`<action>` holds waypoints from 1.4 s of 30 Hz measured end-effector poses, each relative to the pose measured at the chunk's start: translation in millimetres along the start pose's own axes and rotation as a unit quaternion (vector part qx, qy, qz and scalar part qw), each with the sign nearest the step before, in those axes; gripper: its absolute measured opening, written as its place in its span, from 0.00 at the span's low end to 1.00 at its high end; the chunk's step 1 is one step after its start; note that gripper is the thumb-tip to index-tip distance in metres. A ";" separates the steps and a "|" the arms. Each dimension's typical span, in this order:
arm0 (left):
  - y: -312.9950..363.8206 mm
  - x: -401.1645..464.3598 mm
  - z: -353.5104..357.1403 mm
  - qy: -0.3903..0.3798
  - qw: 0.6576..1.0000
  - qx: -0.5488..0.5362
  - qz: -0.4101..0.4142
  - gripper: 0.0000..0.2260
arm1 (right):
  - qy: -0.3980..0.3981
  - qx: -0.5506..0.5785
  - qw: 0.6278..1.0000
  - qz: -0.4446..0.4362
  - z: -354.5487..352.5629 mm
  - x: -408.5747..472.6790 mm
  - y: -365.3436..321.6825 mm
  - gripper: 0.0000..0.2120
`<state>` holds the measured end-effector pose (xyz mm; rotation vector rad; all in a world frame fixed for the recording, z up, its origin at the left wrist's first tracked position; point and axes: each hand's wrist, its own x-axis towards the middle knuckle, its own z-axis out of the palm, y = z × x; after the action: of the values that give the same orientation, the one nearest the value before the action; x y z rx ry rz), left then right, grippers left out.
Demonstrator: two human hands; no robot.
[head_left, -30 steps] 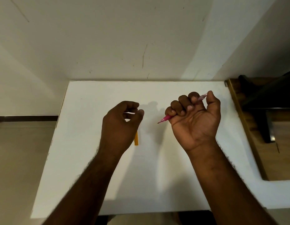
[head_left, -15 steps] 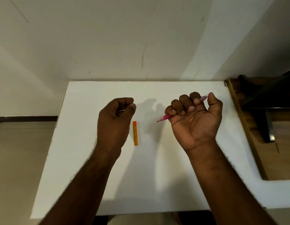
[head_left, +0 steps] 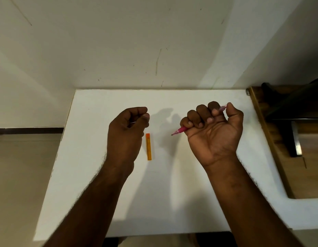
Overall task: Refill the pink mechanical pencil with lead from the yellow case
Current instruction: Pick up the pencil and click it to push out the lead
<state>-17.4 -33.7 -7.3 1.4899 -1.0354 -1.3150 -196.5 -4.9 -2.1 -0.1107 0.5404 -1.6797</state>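
The right hand (head_left: 214, 134) is curled into a fist around the pink pencil (head_left: 180, 130), palm turned up toward the camera. The pencil's tip sticks out below the little finger, pointing left and slightly down over the white worktop (head_left: 190, 202), while its pale rear end pokes out between the thumb and forefinger at the top of the fist. The left hand (head_left: 127, 135) is raised over the worktop with its back to the camera, thumb and forefinger pressed together; a very thin pale line shows between them, too fine to say for certain that it is a lead. The yellow case (head_left: 148, 146) lies flat on the worktop just right of the left hand, not touched by either hand, its long side running away from the person. A dark wooden piece of furniture (head_left: 279, 157) stands against the worktop's right edge.
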 end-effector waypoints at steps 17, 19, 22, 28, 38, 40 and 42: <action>3.0 -0.2 -0.9 -0.025 0.998 -0.044 -0.035 0.09 | -0.006 0.006 1.000 -0.001 -2.0 -0.5 -0.3 0.23; 3.0 0.0 -1.3 -0.027 0.998 -0.045 -0.035 0.09 | 0.002 0.006 1.000 -0.005 -1.8 -0.5 -0.2 0.22; 3.1 -0.2 -1.5 -0.028 0.998 -0.045 -0.036 0.09 | 0.010 0.005 1.000 -0.013 -1.6 -0.5 -0.2 0.19; 4.6 -1.1 -0.8 -0.028 0.998 -0.045 -0.040 0.09 | 0.007 0.010 1.000 -0.008 -1.5 -0.7 -0.1 0.23; 6.3 -1.7 0.2 -0.035 0.998 -0.036 -0.045 0.08 | 0.013 0.008 1.000 -0.001 -0.7 -0.3 0.8 0.20; 6.4 -1.8 0.6 -0.037 0.998 -0.033 -0.047 0.08 | 0.011 0.012 1.000 0.002 -0.2 -0.9 1.0 0.22; 6.3 -2.0 0.8 -0.037 0.998 -0.030 -0.047 0.08 | 0.011 0.013 1.000 0.003 0.1 -1.7 1.2 0.23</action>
<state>-18.6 -33.5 -0.7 1.4705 -0.9747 -1.4645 -195.1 -3.4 -2.1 -0.0719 0.5340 -1.6830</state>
